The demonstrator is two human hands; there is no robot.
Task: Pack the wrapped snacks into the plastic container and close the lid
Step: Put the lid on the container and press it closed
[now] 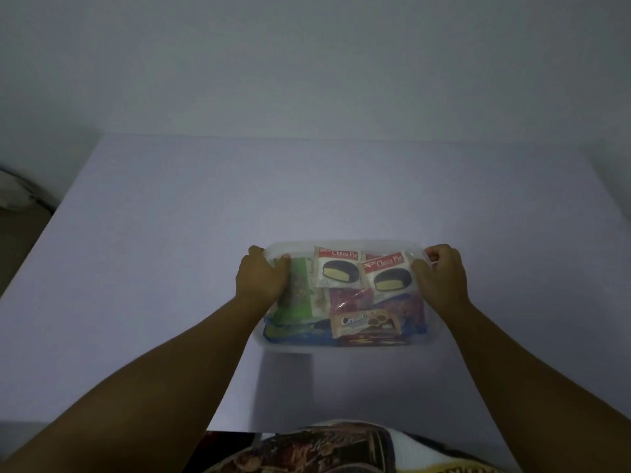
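Your left hand [261, 276] and right hand [440, 274] each have their grip clamped on the far corners of the clear lid [345, 245], fingers curled over the edge. The lid lies over the container [273, 341], which sits mid-worktop [170, 250], full of snacks [338, 269]. Whether the near edge is seated cannot be confirmed. Press evenly round the whole rim, corners first, and keep wrappers clear of the seal.
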